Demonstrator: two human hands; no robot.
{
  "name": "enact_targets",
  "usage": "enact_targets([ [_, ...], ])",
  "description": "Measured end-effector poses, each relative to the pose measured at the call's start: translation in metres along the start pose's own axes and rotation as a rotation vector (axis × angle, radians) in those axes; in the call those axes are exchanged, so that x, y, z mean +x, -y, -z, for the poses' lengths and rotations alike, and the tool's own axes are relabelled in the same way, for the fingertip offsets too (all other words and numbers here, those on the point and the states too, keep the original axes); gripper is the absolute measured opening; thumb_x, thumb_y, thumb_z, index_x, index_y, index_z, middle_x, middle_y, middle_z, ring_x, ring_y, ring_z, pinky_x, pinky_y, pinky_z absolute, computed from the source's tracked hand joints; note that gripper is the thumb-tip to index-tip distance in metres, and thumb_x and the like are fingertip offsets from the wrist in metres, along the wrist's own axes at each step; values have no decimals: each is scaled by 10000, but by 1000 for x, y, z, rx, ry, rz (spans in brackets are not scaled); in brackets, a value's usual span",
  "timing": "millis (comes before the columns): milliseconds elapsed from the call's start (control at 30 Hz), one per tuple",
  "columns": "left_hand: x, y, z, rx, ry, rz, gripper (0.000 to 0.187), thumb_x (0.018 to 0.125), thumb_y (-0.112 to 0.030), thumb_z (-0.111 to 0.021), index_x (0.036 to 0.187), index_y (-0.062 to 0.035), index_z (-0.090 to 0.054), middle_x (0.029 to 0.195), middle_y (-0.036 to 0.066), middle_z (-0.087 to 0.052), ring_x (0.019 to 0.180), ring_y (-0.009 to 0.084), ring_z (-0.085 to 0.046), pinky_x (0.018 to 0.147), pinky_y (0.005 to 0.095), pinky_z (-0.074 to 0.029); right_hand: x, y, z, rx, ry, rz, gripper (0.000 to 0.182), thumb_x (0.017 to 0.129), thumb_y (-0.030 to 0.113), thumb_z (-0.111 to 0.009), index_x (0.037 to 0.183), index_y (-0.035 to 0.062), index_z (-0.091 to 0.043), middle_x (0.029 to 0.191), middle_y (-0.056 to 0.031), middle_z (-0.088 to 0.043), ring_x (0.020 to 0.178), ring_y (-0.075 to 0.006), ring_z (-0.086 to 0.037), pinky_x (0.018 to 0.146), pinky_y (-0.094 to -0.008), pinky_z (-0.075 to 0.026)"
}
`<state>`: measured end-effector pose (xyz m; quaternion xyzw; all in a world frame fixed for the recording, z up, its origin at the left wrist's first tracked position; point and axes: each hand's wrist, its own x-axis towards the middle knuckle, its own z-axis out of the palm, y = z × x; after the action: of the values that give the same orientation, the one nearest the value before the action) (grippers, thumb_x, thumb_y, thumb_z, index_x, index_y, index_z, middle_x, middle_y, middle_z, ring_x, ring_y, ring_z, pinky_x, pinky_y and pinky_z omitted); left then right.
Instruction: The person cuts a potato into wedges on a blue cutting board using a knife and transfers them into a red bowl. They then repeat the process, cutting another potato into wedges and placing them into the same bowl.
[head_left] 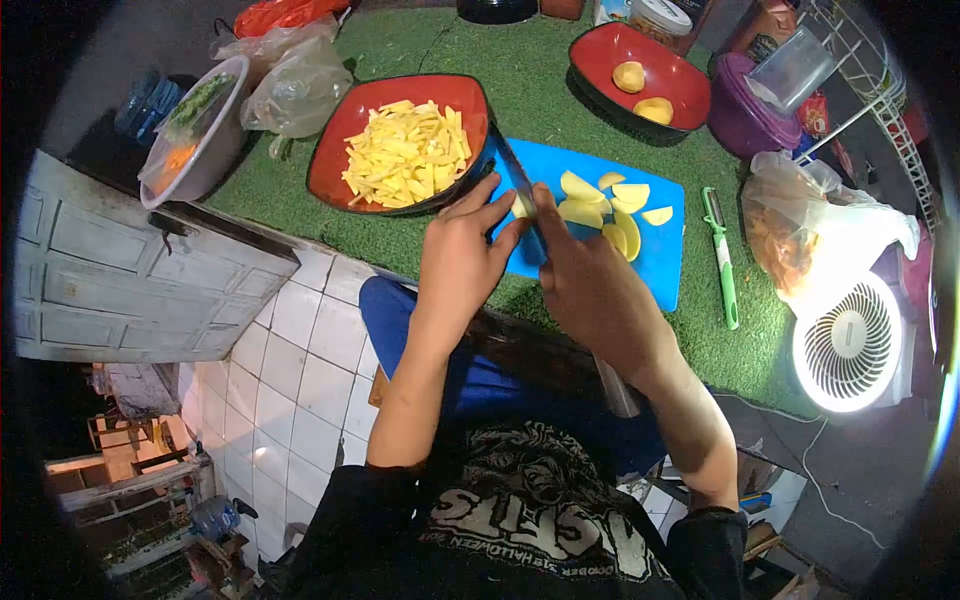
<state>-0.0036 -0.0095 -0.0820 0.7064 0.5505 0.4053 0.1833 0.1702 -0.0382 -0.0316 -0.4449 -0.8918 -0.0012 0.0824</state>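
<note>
My right hand is wrapped round a long knife, its blade pointing away from me across the left part of a blue cutting board. Just left of the blade, the fingers of my left hand press on a small pale-yellow potato piece, partly hidden by both hands. Several flat potato slices lie to the right of the knife on the board. Beyond my left hand, a red square bowl with a black outside holds a heap of potato sticks.
At the back, another red bowl holds two peeled potatoes. A green-handled peeler lies right of the board, near a plastic bag and a lit white fan. A white basin stands left.
</note>
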Motion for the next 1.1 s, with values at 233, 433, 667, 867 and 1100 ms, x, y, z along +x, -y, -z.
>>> enact_targets([
  [233, 1, 2, 2, 59, 12, -64, 368, 838, -69, -728, 1206, -74, -724, 1344, 164, -638, 1126, 379, -665, 951, 389, -540, 0, 1, 6, 76, 93, -74, 729, 903, 82, -588, 1523, -102, -251, 1177, -313, -640, 715, -404, -665, 712, -503, -536],
  [433, 1, 0, 1, 53, 2, -68, 316, 837, -85, -735, 1149, -34, -736, 1319, 192, -643, 1089, 389, -673, 948, 415, -538, -1, 1, 10, 153, 116, -115, 735, 906, 79, -585, 1550, -35, -251, 941, -306, -676, 727, -426, -669, 706, -530, -531],
  [667, 3, -2, 1, 2, 15, -21, 284, 826, -130, -754, 1070, 16, -744, 1288, 204, -653, 1043, 404, -676, 927, 442, -540, -1, 5, 26, -44, 127, -24, 455, 859, 81, -579, 1230, -184, -592, 1474, -351, -446, 664, -215, -655, 640, -346, -566],
  [867, 1, -2, -1, 17, -7, -26, 280, 820, -135, -746, 1062, 6, -747, 1283, 185, -656, 1035, 402, -672, 929, 451, -534, -5, 3, 17, -252, 71, 110, 346, 863, 110, -577, 1107, -102, -699, 1469, -324, -477, 675, -194, -625, 635, -324, -525],
  [1100, 1, -2, -2, 5, -3, 0, 241, 828, -136, -731, 1039, -23, -757, 1255, 172, -665, 1073, 391, -657, 953, 451, -518, -2, 1, 23, -342, 81, 199, 333, 858, 122, -582, 1084, -82, -717, 1480, -337, -459, 671, -175, -619, 632, -307, -510],
])
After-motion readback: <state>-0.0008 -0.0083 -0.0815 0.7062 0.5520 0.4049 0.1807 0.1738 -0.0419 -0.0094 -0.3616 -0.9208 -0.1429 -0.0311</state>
